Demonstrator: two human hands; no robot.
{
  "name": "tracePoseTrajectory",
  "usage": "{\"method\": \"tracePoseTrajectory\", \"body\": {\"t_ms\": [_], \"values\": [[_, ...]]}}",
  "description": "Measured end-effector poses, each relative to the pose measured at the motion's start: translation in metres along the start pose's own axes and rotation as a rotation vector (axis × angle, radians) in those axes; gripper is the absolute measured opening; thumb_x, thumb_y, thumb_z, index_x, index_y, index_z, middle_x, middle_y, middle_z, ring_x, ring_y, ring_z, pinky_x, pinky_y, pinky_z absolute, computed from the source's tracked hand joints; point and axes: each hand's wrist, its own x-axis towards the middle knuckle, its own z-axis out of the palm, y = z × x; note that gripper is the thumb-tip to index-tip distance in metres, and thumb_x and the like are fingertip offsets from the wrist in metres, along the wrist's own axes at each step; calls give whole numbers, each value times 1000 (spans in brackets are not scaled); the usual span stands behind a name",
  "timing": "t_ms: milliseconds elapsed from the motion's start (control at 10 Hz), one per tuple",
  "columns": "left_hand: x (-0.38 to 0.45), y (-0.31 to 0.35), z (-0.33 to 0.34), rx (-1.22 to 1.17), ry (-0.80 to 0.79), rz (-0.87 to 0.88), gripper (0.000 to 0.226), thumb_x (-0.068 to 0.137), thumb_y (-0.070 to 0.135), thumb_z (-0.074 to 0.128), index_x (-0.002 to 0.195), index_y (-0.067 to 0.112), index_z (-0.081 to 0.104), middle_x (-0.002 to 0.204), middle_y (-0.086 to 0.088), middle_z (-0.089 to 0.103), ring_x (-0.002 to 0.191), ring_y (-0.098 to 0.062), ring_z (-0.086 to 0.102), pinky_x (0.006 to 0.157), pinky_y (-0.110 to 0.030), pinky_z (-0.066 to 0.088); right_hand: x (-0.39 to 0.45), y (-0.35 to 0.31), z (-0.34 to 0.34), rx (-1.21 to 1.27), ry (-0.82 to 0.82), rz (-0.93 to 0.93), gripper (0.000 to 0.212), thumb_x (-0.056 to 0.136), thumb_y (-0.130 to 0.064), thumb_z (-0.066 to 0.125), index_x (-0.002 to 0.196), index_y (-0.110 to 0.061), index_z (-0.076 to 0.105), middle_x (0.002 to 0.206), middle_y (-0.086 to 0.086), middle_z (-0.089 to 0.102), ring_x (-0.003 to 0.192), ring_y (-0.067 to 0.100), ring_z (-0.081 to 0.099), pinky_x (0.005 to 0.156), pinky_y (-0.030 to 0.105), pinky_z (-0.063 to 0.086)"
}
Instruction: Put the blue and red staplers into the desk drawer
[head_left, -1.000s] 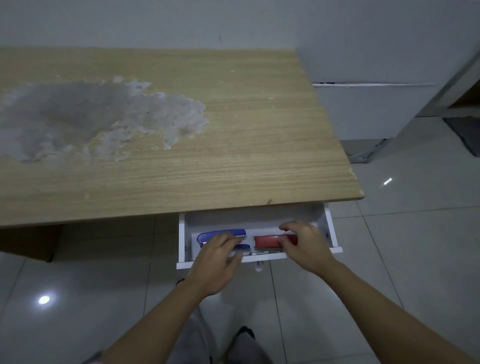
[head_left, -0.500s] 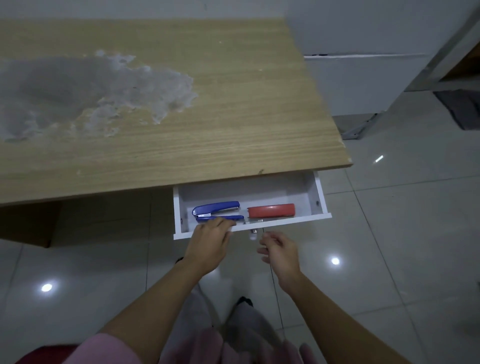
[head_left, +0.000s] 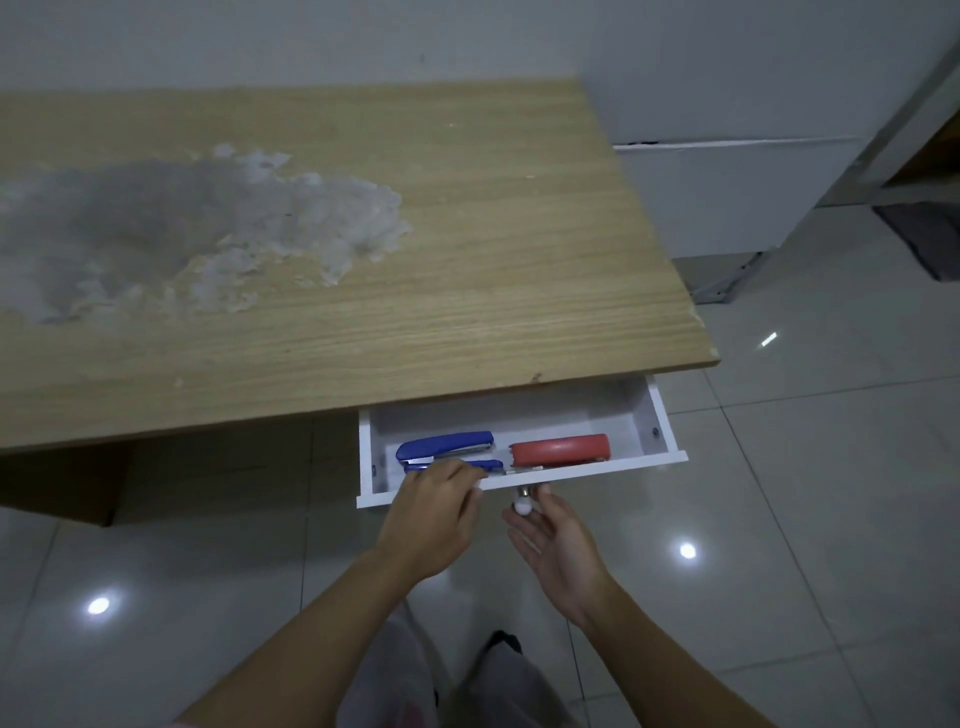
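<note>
The white desk drawer (head_left: 667, 441) is pulled out under the desk's right front corner. Inside it, the blue stapler (head_left: 447, 446) lies on the left and the red stapler (head_left: 561, 449) on the right, side by side. My left hand (head_left: 431, 519) rests on the drawer's front rim just in front of the blue stapler, with its fingers curled over the edge. My right hand (head_left: 558, 545) is palm up below the small drawer knob (head_left: 522, 503), fingers spread around it and holding nothing.
The wooden desk top (head_left: 467, 260) has a large worn grey patch (head_left: 182, 234) on its left. Glossy white floor tiles (head_left: 779, 545) lie below and to the right. A white cabinet (head_left: 727, 197) stands beyond the desk's right edge.
My right hand came out of the drawer, leaving the red stapler inside, and moved down under the knob. My left hand drew back from the blue stapler to the drawer's front rim.
</note>
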Motion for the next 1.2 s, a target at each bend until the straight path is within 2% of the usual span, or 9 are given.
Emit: {"method": "tracePoseTrajectory", "body": {"t_ms": [100,300,400,500,600,700,800,1100,1200], "values": [[2,3,-4,6,86,28,32,86,25,36,107,15,58,105,-3,66,99,-19,59,83,-30,40,1,-6,5,17,3,-54,29,92,-32,47,108,-10,57,104,12,63,99,24,62,92,32,45],[1,4,-9,-20,128,135,49,75,11,46,124,10,47,122,-11,60,120,-16,40,105,-29,27,20,-27,24,22,14,-76,37,90,-36,51,115,-9,57,108,11,65,102,25,62,93,33,45],[1,-1,-9,15,105,144,51,72,12,45,123,12,47,123,-6,60,125,-14,38,108,-27,27,33,-35,36,53,-3,-53,26,93,-25,49,112,-8,56,107,12,64,104,26,62,87,31,46],[6,-6,-8,10,107,98,54,68,9,48,123,14,45,121,-8,60,121,-16,41,105,-28,32,41,-39,49,142,6,-46,24,90,4,42,111,-6,51,96,13,61,93,24,62,82,30,47],[10,-9,-10,0,16,43,54,71,9,50,125,13,47,124,-8,58,117,-24,50,96,-28,33,44,-44,59,206,-9,-68,44,84,18,40,123,-1,46,95,11,58,106,26,56,92,31,44],[16,-11,-13,19,-89,9,50,78,11,47,128,14,45,133,-6,50,125,-23,43,99,-30,30,48,-52,65,214,-6,-89,52,82,23,30,126,-2,42,108,10,52,126,29,47,104,33,35],[19,-14,-16,25,-164,-33,47,82,12,47,128,16,43,135,-4,47,126,-20,40,100,-30,28,55,-58,69,189,7,-98,64,81,26,22,137,-3,33,128,12,42,128,29,44,107,33,30],[16,-17,-26,-1,-246,-96,47,83,11,47,130,16,42,139,-4,45,129,-20,37,103,-30,28,45,-57,66,174,-36,-87,78,80,27,23,144,-17,24,151,11,28,140,27,29,110,46,29],[18,-13,-32,1,-252,-95,48,82,11,49,130,14,42,136,-8,47,127,-24,41,102,-34,34,27,-51,61,-99,-36,-57,76,82,21,31,145,-19,22,155,9,25,140,25,28,108,42,32]]}}
